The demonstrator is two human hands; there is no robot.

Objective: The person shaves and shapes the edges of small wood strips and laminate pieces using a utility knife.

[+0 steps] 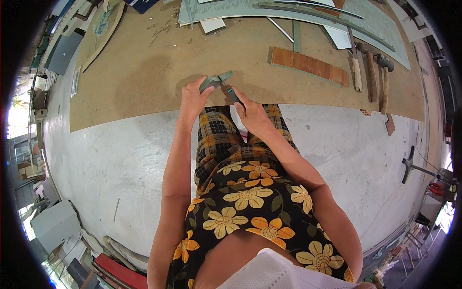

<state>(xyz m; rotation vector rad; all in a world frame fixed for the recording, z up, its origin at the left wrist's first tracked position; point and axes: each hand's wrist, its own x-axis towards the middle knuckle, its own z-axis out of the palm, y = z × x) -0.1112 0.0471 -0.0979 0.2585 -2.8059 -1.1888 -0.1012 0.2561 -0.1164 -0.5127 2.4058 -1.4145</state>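
My left hand [194,98] grips a small grey-green piece of sheet material [215,80] and presses it on the brown fibreboard sheet [144,72] lying on the floor. My right hand [251,114] holds a thin tool with a teal handle [234,95], its tip touching the grey-green piece. Both hands meet at the near edge of the board, just beyond my knees in checked cloth.
On the board to the right lie a reddish-brown wood strip [309,65], a chisel [356,72] and two hammers [383,79]. Grey-green panels and offcuts [288,12] lie at the far edge. A black tool [409,164] rests on the concrete floor [120,159] at right.
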